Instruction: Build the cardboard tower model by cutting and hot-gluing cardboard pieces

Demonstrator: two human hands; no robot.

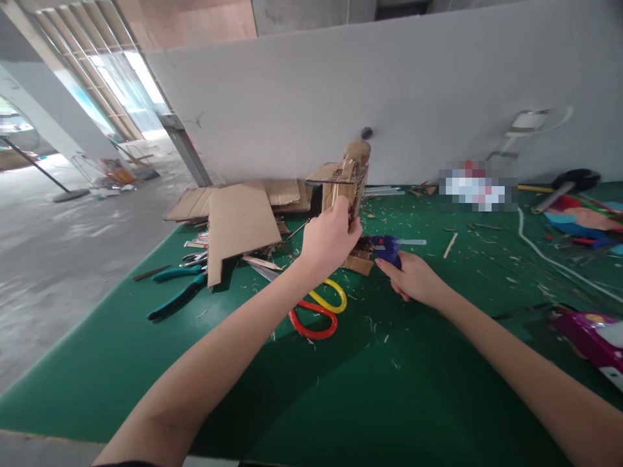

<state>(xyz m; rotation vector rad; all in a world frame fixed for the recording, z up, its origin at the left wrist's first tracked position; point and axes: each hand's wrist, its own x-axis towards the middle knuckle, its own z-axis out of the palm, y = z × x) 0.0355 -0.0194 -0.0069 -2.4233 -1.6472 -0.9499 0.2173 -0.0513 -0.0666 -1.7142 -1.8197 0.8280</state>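
Observation:
My left hand (331, 230) is closed around the upright part of a cardboard model (348, 175), which has a rounded knob on top and a flat piece jutting left. A small cardboard base (359, 264) shows below it. In my right hand (413, 279) is a dark blue hot glue gun (387, 250), held by its handle, with a pale glue stick poking out to the right. Its nozzle end is close to the bottom of the model; whether they touch is hidden. Scissors (314, 331) with red and yellow handles lie under my left forearm.
Cardboard sheets (243, 217) lie at the back left, with teal-handled pliers (182, 279) beside them. A white cable (545, 250) crosses the right side, near a magenta object (591, 337). Shavings litter the green table (341, 402), and a grey wall (272, 104) stands behind.

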